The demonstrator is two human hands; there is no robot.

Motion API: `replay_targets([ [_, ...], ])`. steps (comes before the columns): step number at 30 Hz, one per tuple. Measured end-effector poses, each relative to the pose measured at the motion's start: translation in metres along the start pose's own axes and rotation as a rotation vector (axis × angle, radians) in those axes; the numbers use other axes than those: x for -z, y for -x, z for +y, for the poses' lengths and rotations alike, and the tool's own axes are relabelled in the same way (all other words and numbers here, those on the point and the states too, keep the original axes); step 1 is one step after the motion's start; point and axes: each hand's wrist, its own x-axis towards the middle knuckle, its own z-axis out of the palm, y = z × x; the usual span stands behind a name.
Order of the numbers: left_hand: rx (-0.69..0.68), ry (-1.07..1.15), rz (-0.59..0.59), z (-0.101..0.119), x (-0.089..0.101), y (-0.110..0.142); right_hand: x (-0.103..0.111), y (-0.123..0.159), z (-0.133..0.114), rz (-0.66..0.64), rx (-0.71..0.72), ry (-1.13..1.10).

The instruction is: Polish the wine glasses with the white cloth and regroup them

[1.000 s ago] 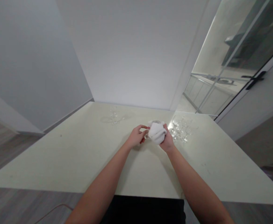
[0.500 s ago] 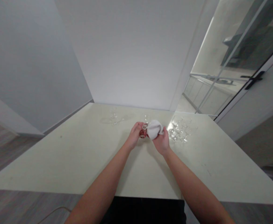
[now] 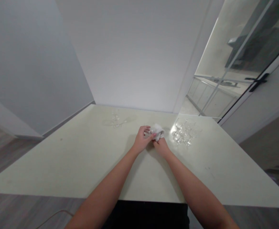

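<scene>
My left hand (image 3: 140,140) is closed around a clear stemmed glass (image 3: 148,131), held over the middle of the table; fingers cover much of it. Against the glass's right end presses a crumpled white cloth (image 3: 158,131). My right hand (image 3: 161,146) grips that cloth from below and the right, its fingertips partly hidden in the folds. Just to the right, a cluster of several clear stemmed glasses (image 3: 183,133) stands on the table. Farther left, a single clear glass (image 3: 115,117) stands by itself and casts a shadow.
The pale table (image 3: 82,159) reaches back to a white wall (image 3: 134,63). At the right is a glazed door with a black handle (image 3: 259,82). A thin cable (image 3: 55,214) lies on the wooden floor at the lower left.
My left hand has turned and shifted slightly right, tilting the glass into the cloth. My right hand has moved a little left and lower, bunching the cloth around the glass.
</scene>
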Motion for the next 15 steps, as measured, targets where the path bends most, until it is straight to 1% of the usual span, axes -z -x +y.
replay_targets([
  [3, 0.114, 0.212, 0.062, -0.003, 0.001, -0.003, -0.007, 0.004, -0.005, -0.053, 0.058, 0.024],
  [4, 0.141, 0.285, 0.052, -0.002, 0.002, -0.003, -0.009, 0.006, -0.007, -0.095, 0.055, -0.026],
  [5, 0.164, 0.361, 0.029, -0.001, 0.004, -0.003, -0.009, 0.007, -0.01, -0.149, 0.019, -0.099],
  [6, 0.187, 0.442, -0.008, 0.0, 0.005, -0.003, -0.009, 0.009, -0.012, -0.207, -0.049, -0.183],
  [9, 0.253, 0.671, -0.179, 0.004, 0.008, -0.002, -0.005, 0.015, -0.018, -0.349, -0.328, -0.457],
  [10, 0.267, 0.725, -0.231, 0.006, 0.008, -0.001, -0.003, 0.016, -0.021, -0.363, -0.395, -0.544],
  [12, 0.282, 0.777, -0.28, 0.009, 0.009, -0.001, -0.003, 0.018, -0.026, -0.354, -0.448, -0.707],
  [13, 0.285, 0.779, -0.27, 0.011, 0.01, -0.001, -0.004, 0.018, -0.028, -0.346, -0.45, -0.778],
  [15, 0.284, 0.768, -0.206, 0.014, 0.011, -0.001, -0.007, 0.017, -0.031, -0.32, -0.421, -0.881],
])
